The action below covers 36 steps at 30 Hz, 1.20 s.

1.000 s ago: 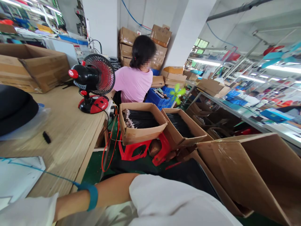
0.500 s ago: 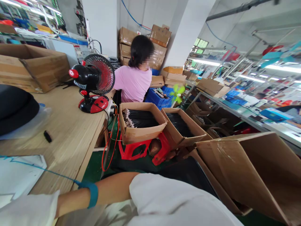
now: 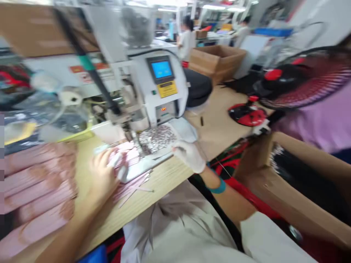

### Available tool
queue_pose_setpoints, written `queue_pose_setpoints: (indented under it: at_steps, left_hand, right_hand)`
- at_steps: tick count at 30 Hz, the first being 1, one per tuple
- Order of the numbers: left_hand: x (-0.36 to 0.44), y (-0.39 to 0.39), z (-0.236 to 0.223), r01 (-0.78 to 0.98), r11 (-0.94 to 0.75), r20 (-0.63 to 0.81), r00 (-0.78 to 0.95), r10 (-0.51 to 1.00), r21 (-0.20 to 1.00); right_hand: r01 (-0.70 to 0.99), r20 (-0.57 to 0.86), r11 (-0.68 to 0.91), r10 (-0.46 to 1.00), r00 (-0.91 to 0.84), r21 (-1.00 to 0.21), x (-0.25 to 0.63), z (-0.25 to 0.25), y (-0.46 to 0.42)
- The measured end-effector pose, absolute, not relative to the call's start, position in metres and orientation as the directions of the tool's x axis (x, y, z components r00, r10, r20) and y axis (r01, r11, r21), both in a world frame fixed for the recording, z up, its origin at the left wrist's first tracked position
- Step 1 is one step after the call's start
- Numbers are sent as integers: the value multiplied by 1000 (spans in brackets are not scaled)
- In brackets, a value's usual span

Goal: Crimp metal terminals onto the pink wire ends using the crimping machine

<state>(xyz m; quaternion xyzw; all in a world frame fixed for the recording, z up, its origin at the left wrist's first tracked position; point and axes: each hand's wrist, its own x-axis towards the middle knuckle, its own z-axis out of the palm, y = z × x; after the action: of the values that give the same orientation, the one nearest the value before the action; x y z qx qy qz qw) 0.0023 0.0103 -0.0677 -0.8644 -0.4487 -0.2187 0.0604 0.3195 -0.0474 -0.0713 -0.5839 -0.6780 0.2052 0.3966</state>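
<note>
The whole view is smeared by motion. My left hand point(image 3: 102, 175), bare, lies on a bundle of pink strips point(image 3: 128, 157) on the wooden bench point(image 3: 164, 182), just in front of a white machine point(image 3: 153, 91) with a blue screen point(image 3: 161, 69). My right hand point(image 3: 189, 155), in a white glove with a blue wrist strap point(image 3: 218, 187), sits at the edge of a white tray point(image 3: 183, 131) that holds a heap of small speckled parts point(image 3: 157, 137). The blur hides the fingers of both hands.
More pink strips point(image 3: 35, 182) are stacked at the left. A red and black desk fan point(image 3: 287, 84) stands at the right of the bench. A cardboard box point(image 3: 287, 204) with black wires stands beside my right arm. A person in pink point(image 3: 323, 124) sits at the right.
The view has swung left, from the boxes and fan to the machine. My right arm has come up from the box side onto the bench, and my left hand is in view.
</note>
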Motion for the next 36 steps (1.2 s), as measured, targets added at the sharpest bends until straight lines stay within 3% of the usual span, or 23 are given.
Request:
queue_pose_setpoints:
  at_steps: [4, 7, 9, 15, 22, 27, 32, 36]
  left_hand:
    - [-8, 9, -65, 836, -548, 362, 499, 787, 40]
    - [2, 16, -52, 829, -560, 269, 540, 798, -4]
    - [8, 21, -42, 841, -540, 198, 535, 821, -32]
    - [23, 44, -42, 903, -421, 131, 410, 903, 81]
    - [22, 52, -48, 897, -423, 187, 398, 898, 126]
    - [22, 44, -47, 878, -472, 276, 436, 856, 77]
    - [13, 40, -58, 797, -573, 287, 512, 809, 193]
    - [8, 9, -25, 787, -570, 398, 457, 796, 237]
  right_hand:
    - [601, 343, 361, 927, -150, -713, 307, -64, 2]
    - [693, 272, 448, 894, -357, -565, 299, -55, 41]
    - [746, 231, 455, 890, -393, -485, 285, -54, 67]
    - [753, 126, 501, 857, -499, -427, 255, -57, 97]
    - [714, 231, 502, 863, -449, -489, 274, -54, 90]
    - [718, 229, 499, 865, -447, -485, 278, -57, 91]
    - [720, 201, 467, 881, -428, -513, 272, -59, 85]
    - [733, 155, 468, 877, -455, -493, 271, -58, 82]
